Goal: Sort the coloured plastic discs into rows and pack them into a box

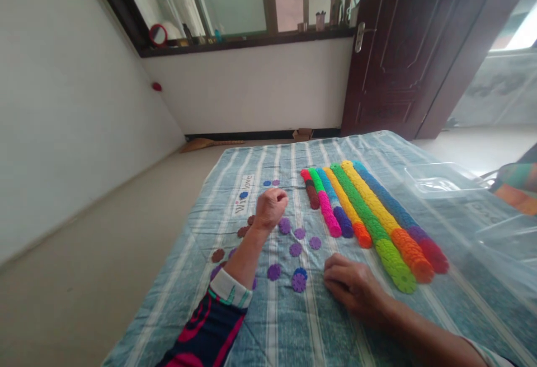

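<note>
My left hand (272,208) is curled closed above the cloth, among loose plastic snowflake discs; whatever its fingers may hold is hidden. Beside it lies a purple disc (285,225), with a brown disc (217,255) nearer the cloth's left side. My right hand (352,285) rests low on the cloth with its fingers bent inward, and I cannot see what is inside them. Just left of it are a purple disc (299,283) and a blue disc (301,272) partly under it. Several long rows of overlapping discs, such as the green row (361,205), lie beyond my right hand.
A striped blue cloth (335,333) covers the surface. At the right stand a clear plastic box (440,179) and a second clear container (509,238). Part of a person in orange and green clothing (518,188) shows at the right edge. Behind are a wall and a brown door (394,48).
</note>
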`<action>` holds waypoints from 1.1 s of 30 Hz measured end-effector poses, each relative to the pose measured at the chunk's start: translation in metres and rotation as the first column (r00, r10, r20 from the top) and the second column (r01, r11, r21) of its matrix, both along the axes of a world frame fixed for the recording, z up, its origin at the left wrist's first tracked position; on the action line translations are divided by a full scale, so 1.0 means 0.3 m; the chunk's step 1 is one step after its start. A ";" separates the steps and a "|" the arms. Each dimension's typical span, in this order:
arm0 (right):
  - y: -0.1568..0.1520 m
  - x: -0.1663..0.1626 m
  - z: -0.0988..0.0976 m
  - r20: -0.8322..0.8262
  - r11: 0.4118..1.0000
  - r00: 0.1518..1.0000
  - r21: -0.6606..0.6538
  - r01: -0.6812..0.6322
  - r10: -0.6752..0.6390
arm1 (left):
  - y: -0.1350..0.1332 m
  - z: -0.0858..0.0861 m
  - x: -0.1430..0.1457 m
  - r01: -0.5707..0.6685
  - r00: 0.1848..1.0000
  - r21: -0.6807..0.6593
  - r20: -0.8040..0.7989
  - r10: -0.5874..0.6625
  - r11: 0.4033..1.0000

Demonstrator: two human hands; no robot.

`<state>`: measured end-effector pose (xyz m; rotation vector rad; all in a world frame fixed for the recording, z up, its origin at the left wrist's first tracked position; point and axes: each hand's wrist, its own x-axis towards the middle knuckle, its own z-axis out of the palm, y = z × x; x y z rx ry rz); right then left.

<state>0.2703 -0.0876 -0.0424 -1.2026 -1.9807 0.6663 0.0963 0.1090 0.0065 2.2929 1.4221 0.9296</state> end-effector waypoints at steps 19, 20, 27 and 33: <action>-0.025 0.001 -0.012 0.062 0.998 0.998 -0.057 -0.022 0.025 | -0.023 -0.039 -0.321 -0.200 0.905 -0.204 -0.412 0.101 0.958; -0.025 0.001 -0.013 0.060 0.998 0.998 -0.058 -0.024 0.027 | -0.021 -0.046 -0.323 -0.194 0.909 -0.211 -0.405 0.095 0.958; -0.019 0.001 -0.004 0.053 0.998 0.998 -0.059 -0.023 0.026 | -0.003 -0.069 -0.349 -0.184 0.972 -0.273 -0.196 0.133 0.944; -0.002 -0.001 -0.004 0.021 1.000 1.000 -0.026 -0.001 0.001 | -0.018 -0.009 -0.328 -0.161 0.985 -0.180 -0.086 0.148 0.970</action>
